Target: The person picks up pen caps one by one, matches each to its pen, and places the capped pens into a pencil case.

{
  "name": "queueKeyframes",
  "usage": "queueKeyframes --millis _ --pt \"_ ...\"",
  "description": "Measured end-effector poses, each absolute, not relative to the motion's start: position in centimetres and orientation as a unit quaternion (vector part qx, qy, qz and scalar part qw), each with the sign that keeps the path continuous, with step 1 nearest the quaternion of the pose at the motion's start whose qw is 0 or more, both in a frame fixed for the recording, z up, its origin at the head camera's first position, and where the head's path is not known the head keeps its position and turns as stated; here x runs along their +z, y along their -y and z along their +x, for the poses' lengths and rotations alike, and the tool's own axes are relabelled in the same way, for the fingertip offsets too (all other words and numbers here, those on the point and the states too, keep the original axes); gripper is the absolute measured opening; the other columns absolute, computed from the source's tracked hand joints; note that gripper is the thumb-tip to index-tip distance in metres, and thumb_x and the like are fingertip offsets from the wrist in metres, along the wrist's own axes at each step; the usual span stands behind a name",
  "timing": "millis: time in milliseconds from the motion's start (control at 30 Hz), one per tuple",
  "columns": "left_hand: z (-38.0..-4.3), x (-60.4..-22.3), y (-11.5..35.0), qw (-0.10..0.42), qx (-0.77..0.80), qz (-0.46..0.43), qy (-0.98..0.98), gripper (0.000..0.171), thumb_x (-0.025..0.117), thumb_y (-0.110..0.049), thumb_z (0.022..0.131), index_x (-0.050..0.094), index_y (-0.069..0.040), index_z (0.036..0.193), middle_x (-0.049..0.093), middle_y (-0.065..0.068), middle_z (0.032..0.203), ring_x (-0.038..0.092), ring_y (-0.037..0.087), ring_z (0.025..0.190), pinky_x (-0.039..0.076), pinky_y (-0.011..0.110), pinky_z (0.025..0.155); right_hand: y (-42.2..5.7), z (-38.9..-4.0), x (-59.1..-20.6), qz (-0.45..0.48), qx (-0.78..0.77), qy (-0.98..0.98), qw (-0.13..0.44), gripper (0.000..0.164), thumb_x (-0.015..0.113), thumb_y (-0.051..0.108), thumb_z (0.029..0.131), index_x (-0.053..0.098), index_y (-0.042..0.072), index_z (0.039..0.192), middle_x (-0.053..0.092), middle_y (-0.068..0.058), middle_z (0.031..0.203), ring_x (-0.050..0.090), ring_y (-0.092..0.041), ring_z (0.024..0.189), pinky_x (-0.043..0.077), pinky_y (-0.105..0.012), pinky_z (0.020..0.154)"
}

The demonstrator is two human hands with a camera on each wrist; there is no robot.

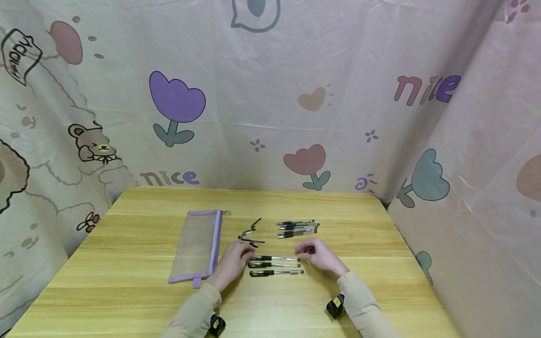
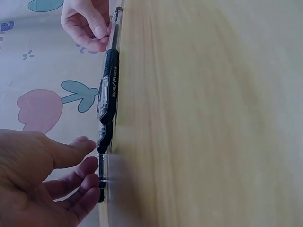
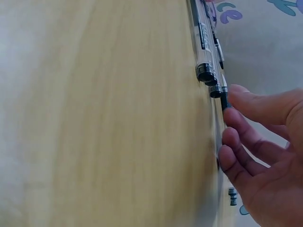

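Three capped black gel pens lie side by side between the two hands: a near pen (image 1: 276, 272), a middle pen (image 1: 274, 265) and a far pen (image 1: 276, 258). My left hand (image 1: 232, 264) has thumb and fingertips at the cap end of the far pen, covering its tip. At the opposite end of that pen, my right hand (image 1: 318, 256) pinches the black end plug between thumb and curled fingers. In the right wrist view, the thumb and index fingertip of the right hand (image 3: 265, 137) sit right at a pen end (image 3: 224, 98).
Beyond the left hand lie several loose black pen caps (image 1: 249, 232). Several uncapped pens (image 1: 297, 227) are grouped behind the right hand. A mesh zip pouch with purple edging (image 1: 215, 244) lies flat to the left on the wooden table (image 1: 127, 263). A patterned curtain (image 1: 253, 94) hangs behind.
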State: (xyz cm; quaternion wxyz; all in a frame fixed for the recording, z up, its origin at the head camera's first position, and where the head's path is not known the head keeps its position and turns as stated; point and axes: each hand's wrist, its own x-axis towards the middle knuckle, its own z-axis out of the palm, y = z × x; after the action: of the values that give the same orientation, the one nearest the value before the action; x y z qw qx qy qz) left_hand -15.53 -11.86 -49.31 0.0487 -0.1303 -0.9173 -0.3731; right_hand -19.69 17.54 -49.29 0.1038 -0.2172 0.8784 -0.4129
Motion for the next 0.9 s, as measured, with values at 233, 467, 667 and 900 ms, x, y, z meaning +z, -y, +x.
queueKeyframes --millis 233,467,667,900 --pt "-15.4 -49.1 11.9 0.08 -0.391 -0.111 0.91 0.016 0.067 -0.006 0.094 0.072 -0.005 0.108 0.067 0.006 0.1 0.061 0.021 0.096 0.054 0.045 0.088 -17.8 -20.9 -49.7 -0.172 -0.466 -0.868 0.025 0.023 0.073 0.004 0.087 0.071 -0.003 0.109 0.072 -0.017 0.101 0.061 -0.009 0.084 0.052 -0.018 0.074" --pt "-15.3 -48.7 12.1 0.095 -0.423 -0.1 0.896 0.022 0.069 -0.008 0.092 0.071 -0.005 0.114 0.069 0.011 0.109 0.063 0.031 0.106 0.05 0.054 0.097 -17.8 -22.5 -50.0 -0.115 -0.465 -0.878 -0.024 0.026 0.075 0.0 0.084 0.072 0.0 0.11 0.072 -0.014 0.102 0.062 -0.014 0.088 0.051 -0.019 0.078" --pt "-15.3 -48.6 12.2 0.098 -0.43 -0.105 0.891 0.024 0.07 -0.008 0.092 0.07 -0.004 0.116 0.069 0.014 0.111 0.062 0.033 0.108 0.049 0.055 0.098 -17.9 -23.8 -50.1 -0.101 -0.446 -0.888 -0.046 0.021 0.077 -0.001 0.083 0.075 0.0 0.104 0.072 -0.015 0.102 0.063 -0.021 0.09 0.051 -0.027 0.081" --pt "-15.2 -48.6 12.1 0.102 -0.428 -0.107 0.891 0.024 0.07 -0.007 0.092 0.071 -0.004 0.115 0.07 0.014 0.11 0.062 0.034 0.108 0.049 0.055 0.098 -17.7 -24.6 -50.2 -0.083 -0.405 -0.909 -0.048 0.02 0.079 0.006 0.082 0.077 0.007 0.102 0.069 -0.013 0.109 0.061 -0.03 0.106 0.046 -0.051 0.1"
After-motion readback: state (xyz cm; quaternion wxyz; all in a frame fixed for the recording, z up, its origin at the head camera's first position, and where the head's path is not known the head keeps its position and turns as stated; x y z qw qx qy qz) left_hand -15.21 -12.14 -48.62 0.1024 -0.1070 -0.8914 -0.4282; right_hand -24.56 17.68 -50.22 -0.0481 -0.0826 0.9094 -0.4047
